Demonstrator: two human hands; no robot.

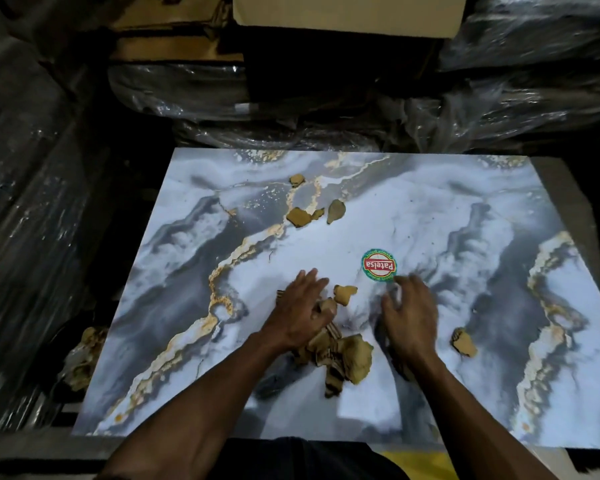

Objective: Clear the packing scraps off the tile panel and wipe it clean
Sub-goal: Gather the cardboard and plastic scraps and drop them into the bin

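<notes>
Tile panel (430, 220), marbled grey-white with gold veins, is lying flat and filling the middle of the view. Cardboard scraps are sitting on it: a heap (340, 355) near the front centre, one small piece (344, 293) just beyond it, a cluster (305, 214) farther back, one lone scrap (463, 342) to the right. A round red-green sticker (379, 265) is sitting mid-panel. Left hand (300, 311) is resting on the heap, fingers spread forward, thumb curling on a scrap. Right hand (411, 317) is blurred beside the sticker, fingers bent downward onto the panel; grip state: cannot tell. Plastic-wrapped bundles (499, 109) and a carton (347, 12) are standing beyond the far edge
</notes>
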